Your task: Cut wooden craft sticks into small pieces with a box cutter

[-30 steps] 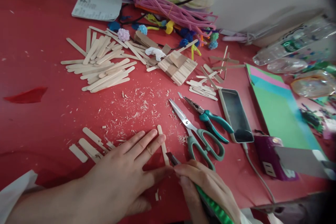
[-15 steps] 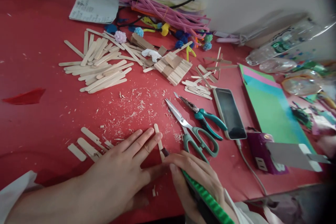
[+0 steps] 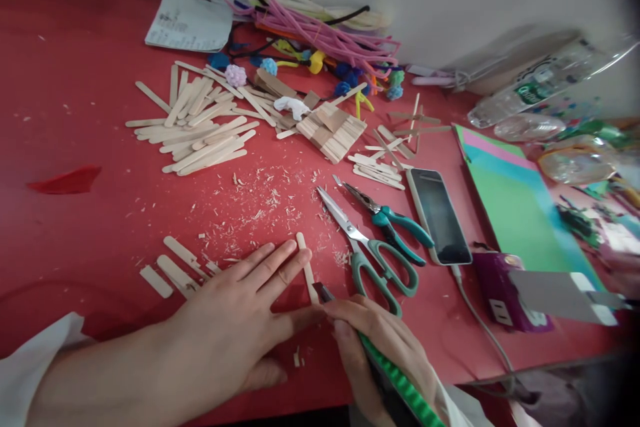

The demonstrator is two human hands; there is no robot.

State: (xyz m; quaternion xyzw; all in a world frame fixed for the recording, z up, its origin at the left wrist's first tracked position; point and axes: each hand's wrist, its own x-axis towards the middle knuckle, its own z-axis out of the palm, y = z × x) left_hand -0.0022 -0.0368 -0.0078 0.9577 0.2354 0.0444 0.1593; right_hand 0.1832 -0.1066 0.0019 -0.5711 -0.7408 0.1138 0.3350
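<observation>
A narrow wooden craft stick lies on the red table by my left hand. That hand is spread flat, its fingertips against the stick's left side and its index finger across the near end. My right hand is closed around a green and black utility knife. The knife's dark blade meets the stick near its lower end, just above my left index finger. Left of my left hand are several cut stick pieces, partly covered by it.
Wood shavings are scattered ahead of my hands. Scissors, teal-handled pliers and a phone lie to the right. Farther back are a pile of craft sticks, pink pipe cleaners and a plastic bottle.
The camera view has shifted slightly, so the table items sit a little farther right. The knife blade has drawn slightly right along the stick, showing more of itself. My left hand stays flat.
</observation>
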